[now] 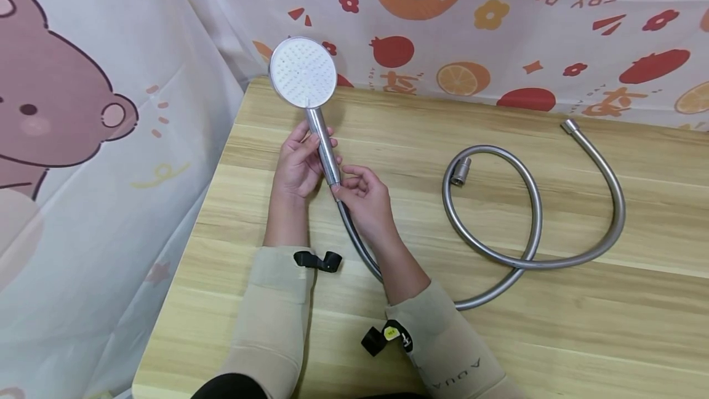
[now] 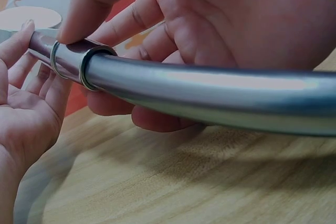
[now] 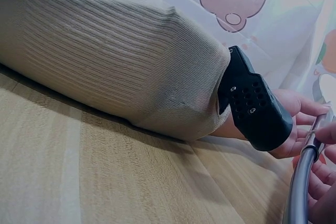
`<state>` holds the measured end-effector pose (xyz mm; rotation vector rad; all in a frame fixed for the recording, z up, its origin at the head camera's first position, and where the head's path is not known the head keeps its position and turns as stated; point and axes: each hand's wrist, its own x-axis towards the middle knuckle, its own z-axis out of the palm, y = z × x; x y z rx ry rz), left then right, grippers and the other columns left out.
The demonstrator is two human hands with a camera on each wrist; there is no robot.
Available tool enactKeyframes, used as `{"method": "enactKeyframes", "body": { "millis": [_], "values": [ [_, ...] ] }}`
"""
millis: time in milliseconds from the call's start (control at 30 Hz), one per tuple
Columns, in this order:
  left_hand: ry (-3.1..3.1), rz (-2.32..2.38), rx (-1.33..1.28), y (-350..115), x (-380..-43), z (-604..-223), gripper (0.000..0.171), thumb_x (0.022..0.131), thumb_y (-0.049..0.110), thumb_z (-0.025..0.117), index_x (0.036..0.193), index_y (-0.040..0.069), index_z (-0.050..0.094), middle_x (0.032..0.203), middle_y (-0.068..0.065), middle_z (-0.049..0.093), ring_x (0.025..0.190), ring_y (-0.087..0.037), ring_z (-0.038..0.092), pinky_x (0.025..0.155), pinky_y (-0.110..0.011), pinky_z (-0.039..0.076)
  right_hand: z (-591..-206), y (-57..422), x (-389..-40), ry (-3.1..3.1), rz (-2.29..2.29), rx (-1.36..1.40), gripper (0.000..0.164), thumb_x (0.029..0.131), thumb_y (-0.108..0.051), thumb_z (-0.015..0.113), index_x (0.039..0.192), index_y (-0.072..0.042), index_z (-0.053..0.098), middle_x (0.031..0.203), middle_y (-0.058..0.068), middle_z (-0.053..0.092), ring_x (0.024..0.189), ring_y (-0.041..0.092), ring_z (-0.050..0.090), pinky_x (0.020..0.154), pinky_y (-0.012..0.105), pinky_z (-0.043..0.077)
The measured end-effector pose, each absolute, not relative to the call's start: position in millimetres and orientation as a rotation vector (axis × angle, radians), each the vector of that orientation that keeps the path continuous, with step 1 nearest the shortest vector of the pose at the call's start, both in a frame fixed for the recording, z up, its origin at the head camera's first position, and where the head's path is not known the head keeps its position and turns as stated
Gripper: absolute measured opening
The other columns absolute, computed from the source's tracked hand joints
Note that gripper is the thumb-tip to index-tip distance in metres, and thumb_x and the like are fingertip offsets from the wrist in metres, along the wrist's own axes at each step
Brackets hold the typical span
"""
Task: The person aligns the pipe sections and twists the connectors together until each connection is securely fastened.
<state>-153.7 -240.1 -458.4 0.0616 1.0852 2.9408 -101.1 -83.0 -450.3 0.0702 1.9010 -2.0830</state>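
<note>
A chrome shower head (image 1: 303, 72) with a round white spray face points up at the far left of the table. My left hand (image 1: 296, 165) holds its handle (image 1: 325, 151), thumb across the front and fingers behind. Just below, my right hand (image 1: 365, 202) pinches the metal connector (image 2: 71, 60) where the grey shower hose (image 1: 357, 239) meets the handle. In the left wrist view, the thumb lies on this connector and other fingers pass beneath the hose. The right wrist view shows both hands at its right edge, partly cut off.
The hose runs under my right forearm and loops on the wooden table (image 1: 637, 325). Its free end (image 1: 569, 127) lies at the back right. A metal fitting (image 1: 461, 172) sits inside the loop; whether it is attached is unclear. A printed curtain (image 1: 415, 54) hangs behind.
</note>
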Motion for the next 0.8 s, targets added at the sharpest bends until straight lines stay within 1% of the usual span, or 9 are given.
{"method": "enactKeyframes", "body": {
  "millis": [167, 300, 433, 533, 633, 800],
  "values": [
    [1.086, 2.943, 0.073, -240.0, -154.1, -458.7, 0.041, 0.089, 0.003, 0.070, 0.128, 0.006, 0.059, 0.102, -0.014, 0.069, 0.083, -0.022, 0.072, 0.065, -0.040, 0.064, -447.2, -81.9, -100.5, 1.867, -2.087, 0.097, 0.033, 0.089, -0.011, 0.070, 0.121, -0.017, 0.064, 0.099, 0.009, 0.071, 0.083, 0.019, 0.070, 0.070, 0.025, 0.059],
    [1.052, 2.950, 0.067, -240.0, -154.4, -458.6, 0.040, 0.090, 0.002, 0.069, 0.128, 0.005, 0.059, 0.102, -0.015, 0.069, 0.083, -0.023, 0.072, 0.065, -0.041, 0.064, -445.9, -81.2, -100.4, 1.823, -2.099, 0.100, 0.032, 0.092, -0.010, 0.065, 0.123, -0.017, 0.064, 0.099, 0.010, 0.073, 0.080, 0.022, 0.071, 0.067, 0.025, 0.059],
    [1.036, 2.955, 0.057, -240.5, -153.9, -458.2, 0.041, 0.089, 0.001, 0.069, 0.129, 0.004, 0.059, 0.102, -0.016, 0.070, 0.082, -0.024, 0.072, 0.066, -0.041, 0.064, -445.3, -81.5, -100.5, 1.784, -2.106, 0.106, 0.031, 0.095, -0.011, 0.060, 0.126, -0.015, 0.063, 0.100, 0.011, 0.074, 0.078, 0.022, 0.073, 0.068, 0.025, 0.060],
    [1.044, 2.952, 0.053, -240.6, -153.1, -457.8, 0.042, 0.089, 0.002, 0.069, 0.130, 0.004, 0.058, 0.102, -0.015, 0.070, 0.083, -0.024, 0.072, 0.066, -0.041, 0.064, -445.6, -81.8, -100.3, 1.772, -2.096, 0.116, 0.030, 0.097, -0.013, 0.058, 0.127, -0.016, 0.063, 0.103, 0.010, 0.074, 0.079, 0.020, 0.074, 0.069, 0.025, 0.060],
    [1.049, 2.950, 0.051, -240.8, -152.4, -457.8, 0.043, 0.089, 0.002, 0.069, 0.130, 0.004, 0.058, 0.101, -0.015, 0.070, 0.083, -0.024, 0.072, 0.066, -0.041, 0.064, -446.7, -82.0, -99.9, 1.805, -2.069, 0.112, 0.030, 0.095, -0.016, 0.063, 0.125, -0.018, 0.064, 0.103, 0.009, 0.073, 0.082, 0.018, 0.072, 0.070, 0.024, 0.058],
    [1.053, 2.949, 0.057, -241.0, -153.6, -457.8, 0.042, 0.091, 0.002, 0.068, 0.131, 0.005, 0.057, 0.102, -0.015, 0.070, 0.083, -0.023, 0.072, 0.066, -0.041, 0.064, -449.8, -82.3, -100.9, 1.905, -2.062, 0.055, 0.034, 0.086, -0.014, 0.076, 0.119, -0.017, 0.065, 0.100, 0.008, 0.068, 0.084, 0.017, 0.066, 0.071, 0.024, 0.057]
  ]
}}
